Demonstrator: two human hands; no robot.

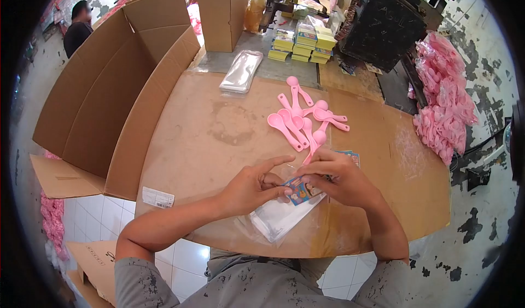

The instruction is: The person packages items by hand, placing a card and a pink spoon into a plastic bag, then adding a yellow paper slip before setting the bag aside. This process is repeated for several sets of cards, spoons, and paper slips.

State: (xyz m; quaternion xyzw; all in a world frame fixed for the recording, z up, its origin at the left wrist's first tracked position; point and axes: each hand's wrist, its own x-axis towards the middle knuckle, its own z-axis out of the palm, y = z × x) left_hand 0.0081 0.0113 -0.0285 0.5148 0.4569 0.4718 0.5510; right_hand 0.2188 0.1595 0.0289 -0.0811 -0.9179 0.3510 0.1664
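Both of my hands meet over the near part of the table around a small blue printed card (300, 191). My left hand (257, 185) pinches the card's left edge between thumb and fingers. From the upper right, my right hand (340, 178) has its fingers closed on the card's other side. Under them lies a stack of clear plastic bags (279, 220). Part of another blue card (353, 157) shows behind my right hand. Just beyond my hands, several pink scoops (298, 121) lie in a loose pile.
A large open cardboard box (101, 89) stands at the left. Farther back are a packet of clear bags (241, 72), stacks of cards (304, 41) and a dark machine (381, 24). Pink bagged items (444, 95) hang at the right. A person (78, 30) is at the upper left.
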